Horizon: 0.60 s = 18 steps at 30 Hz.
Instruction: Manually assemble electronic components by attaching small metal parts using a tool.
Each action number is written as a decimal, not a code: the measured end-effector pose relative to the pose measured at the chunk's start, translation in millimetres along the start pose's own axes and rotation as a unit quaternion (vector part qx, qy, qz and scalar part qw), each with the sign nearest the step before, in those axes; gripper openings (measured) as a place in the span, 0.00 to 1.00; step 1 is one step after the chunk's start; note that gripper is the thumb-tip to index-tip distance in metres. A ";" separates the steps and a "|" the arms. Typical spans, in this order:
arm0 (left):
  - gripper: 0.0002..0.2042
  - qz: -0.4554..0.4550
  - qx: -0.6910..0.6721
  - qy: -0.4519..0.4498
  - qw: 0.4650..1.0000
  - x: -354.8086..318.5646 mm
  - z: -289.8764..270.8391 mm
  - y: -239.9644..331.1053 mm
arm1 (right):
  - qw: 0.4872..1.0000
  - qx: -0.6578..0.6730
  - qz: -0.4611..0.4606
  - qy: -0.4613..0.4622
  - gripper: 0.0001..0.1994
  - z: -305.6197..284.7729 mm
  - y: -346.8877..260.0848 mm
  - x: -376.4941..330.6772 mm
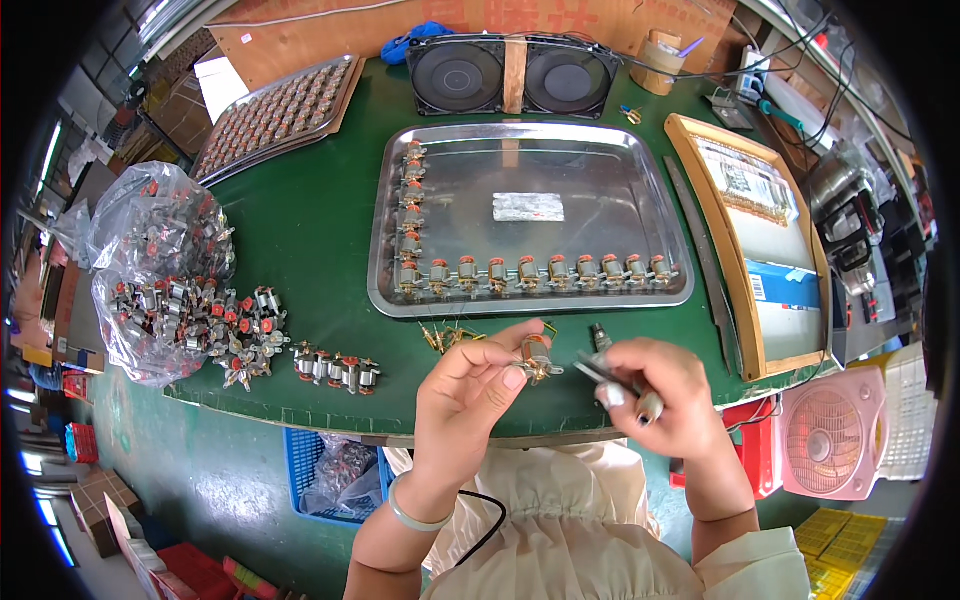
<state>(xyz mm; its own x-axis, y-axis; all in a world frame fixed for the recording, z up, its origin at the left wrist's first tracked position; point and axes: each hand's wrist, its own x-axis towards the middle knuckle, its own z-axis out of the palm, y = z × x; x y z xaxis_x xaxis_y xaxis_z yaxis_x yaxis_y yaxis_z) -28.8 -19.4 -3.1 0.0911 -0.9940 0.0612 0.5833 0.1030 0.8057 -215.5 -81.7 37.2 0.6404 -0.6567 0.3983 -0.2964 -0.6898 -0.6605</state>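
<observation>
Between the thumb and fingers of my left hand (465,385) is a small motor (537,352), a metal can with a reddish-brown part, held above the front edge of the green table. My right hand (660,390), slightly blurred, is closed around a slim metal hand tool (592,371). Two narrow prongs of this tool point toward the motor, apart from it; its exact kind is unclear. Just beyond both hands, a metal tray (450,307) carries similar small motors lined up along its left and near sides. Small gold-coloured leaded parts (440,337) lie by my left fingers.
A plastic bag (130,340) spills motors onto the left of the table, near a short motor row (335,370). Another full tray (270,115) stands behind. Two black fans (458,78) are at the back. A wooden-framed box (758,360) and a pink fan (822,440) are at right.
</observation>
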 end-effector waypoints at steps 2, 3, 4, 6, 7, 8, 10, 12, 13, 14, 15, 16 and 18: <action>0.05 0.015 0.028 -0.002 0.999 -0.2 1.1 -2.3 | 0.999 -0.011 -0.039 0.011 0.13 4.7 -1.3 2.5; 0.05 0.031 0.045 -0.008 0.998 0.0 1.7 -3.1 | 0.996 -0.021 -0.079 0.021 0.14 7.1 -0.8 2.9; 0.05 0.047 0.064 -0.012 0.997 -0.4 1.6 -3.8 | 0.995 -0.025 -0.095 0.029 0.17 10.8 1.3 3.0; 0.05 0.051 0.070 -0.014 0.996 -1.3 3.3 -2.9 | 0.995 -0.025 -0.095 0.012 0.17 10.6 1.2 4.2; 0.05 0.055 0.075 -0.017 0.995 -1.5 3.6 -2.4 | 0.995 -0.027 -0.094 -0.004 0.18 10.3 0.6 4.7; 0.05 0.055 0.076 -0.018 0.995 -1.6 3.4 -2.4 | 0.995 -0.027 -0.093 -0.003 0.18 10.3 -0.2 4.7; 0.07 0.065 0.091 -0.021 0.994 -1.9 3.0 -2.3 | 0.995 -0.032 -0.093 -0.011 0.20 10.1 -2.4 5.1; 0.08 0.072 0.086 -0.027 0.993 -1.6 5.2 -2.3 | 0.997 -0.012 -0.073 -0.020 0.18 9.6 -5.6 4.3; 0.10 0.078 0.081 -0.031 0.993 -1.3 6.1 -2.0 | 0.998 0.009 -0.053 -0.030 0.17 9.5 -6.8 3.5; 0.10 0.078 0.081 -0.031 0.993 -0.4 4.3 -2.6 | 0.998 0.009 -0.053 -0.029 0.17 10.0 -7.2 2.3; 0.11 0.100 0.105 -0.048 0.988 1.1 0.5 -4.3 | 0.993 0.109 0.019 -0.041 0.14 10.9 -6.9 0.9; 0.12 0.122 0.128 -0.065 0.982 1.8 -2.2 -5.8 | 0.973 0.206 0.089 -0.052 0.10 11.6 -6.9 -0.3; 0.12 0.146 0.139 -0.077 0.976 1.9 -4.6 -7.8 | 0.894 0.391 0.200 -0.092 0.08 8.3 -2.9 0.2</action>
<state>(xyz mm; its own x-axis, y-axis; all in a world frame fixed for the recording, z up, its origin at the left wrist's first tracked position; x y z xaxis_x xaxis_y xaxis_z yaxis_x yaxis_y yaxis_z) -29.4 -21.9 -12.0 0.0850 -0.9201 0.3824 0.3071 0.3893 0.8684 -208.6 -77.3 33.9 0.7214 -0.6917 -0.0331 0.0122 0.0606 -0.9981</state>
